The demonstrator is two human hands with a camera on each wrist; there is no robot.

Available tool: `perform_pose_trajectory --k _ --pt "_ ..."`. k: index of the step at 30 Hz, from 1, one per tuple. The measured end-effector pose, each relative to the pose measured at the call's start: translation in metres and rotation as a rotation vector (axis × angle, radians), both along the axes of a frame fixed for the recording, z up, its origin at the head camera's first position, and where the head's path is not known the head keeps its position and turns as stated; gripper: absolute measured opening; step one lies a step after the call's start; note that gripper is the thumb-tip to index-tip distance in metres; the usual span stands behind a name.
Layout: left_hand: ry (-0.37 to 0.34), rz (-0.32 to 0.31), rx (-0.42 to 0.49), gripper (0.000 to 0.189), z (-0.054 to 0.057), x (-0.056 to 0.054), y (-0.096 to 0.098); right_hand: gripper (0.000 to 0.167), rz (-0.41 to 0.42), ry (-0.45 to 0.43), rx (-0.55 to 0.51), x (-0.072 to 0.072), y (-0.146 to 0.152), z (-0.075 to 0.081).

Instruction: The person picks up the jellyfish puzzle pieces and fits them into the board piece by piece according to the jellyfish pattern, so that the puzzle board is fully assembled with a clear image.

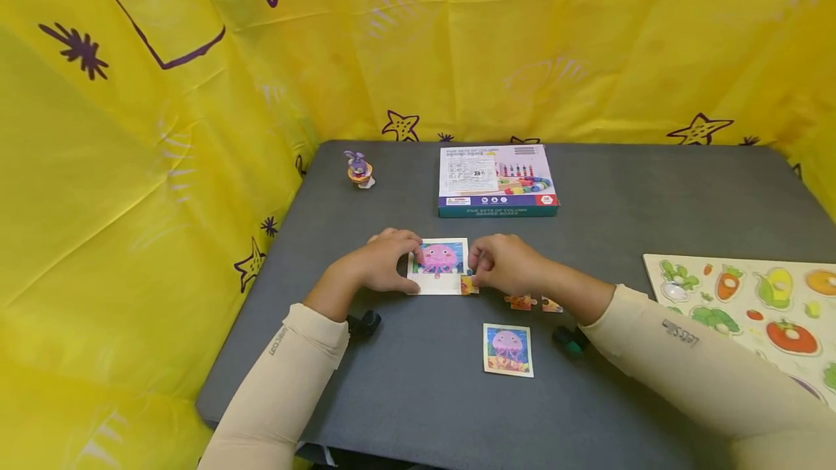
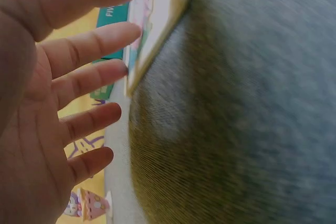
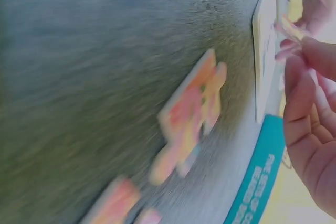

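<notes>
A small jigsaw tray (image 1: 434, 284) lies on the table, its upper part filled with a pink jellyfish picture and most of its lower strip bare. My left hand (image 1: 387, 261) rests at the tray's left side, thumb near the lower corner, fingers extended along the edge in the left wrist view. Between thumb and fingertips, my right hand (image 1: 509, 265) pinches an orange-yellow puzzle piece (image 1: 467, 285) over the tray's lower right corner. Two loose orange pieces, one a puzzle piece (image 3: 191, 111), lie on the table by the right forearm.
Nearer me lies a jellyfish picture card (image 1: 508, 350). Behind the tray is a bead toy box (image 1: 498, 181), with a bunny figurine (image 1: 359, 170) at the far left. A vegetable puzzle board (image 1: 741, 296) covers the right side. Yellow cloth (image 1: 418, 56) encloses the table.
</notes>
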State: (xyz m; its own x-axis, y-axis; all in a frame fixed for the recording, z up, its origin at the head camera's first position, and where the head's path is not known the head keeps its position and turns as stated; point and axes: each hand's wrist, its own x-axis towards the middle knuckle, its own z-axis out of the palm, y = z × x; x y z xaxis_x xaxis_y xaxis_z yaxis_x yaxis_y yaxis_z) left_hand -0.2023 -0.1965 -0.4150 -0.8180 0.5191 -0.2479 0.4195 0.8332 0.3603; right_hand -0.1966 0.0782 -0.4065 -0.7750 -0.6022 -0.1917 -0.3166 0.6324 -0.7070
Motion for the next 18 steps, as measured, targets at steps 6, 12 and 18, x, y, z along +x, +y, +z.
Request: perform_pose_trajectory --k 6,12,18 --pt "-0.006 -0.003 0.001 0.045 0.0 0.005 -0.005 0.013 -0.023 -0.018 -0.007 -0.014 -0.034 0.0" --pt "-0.006 0.012 0.012 0.046 0.002 0.005 -0.006 0.013 0.006 0.007 0.019 -0.022 -0.07 -0.009" --pt "-0.019 0.023 0.046 0.036 0.0 0.003 -0.008 0.012 0.05 0.08 0.106 -0.02 -0.085 -0.011"
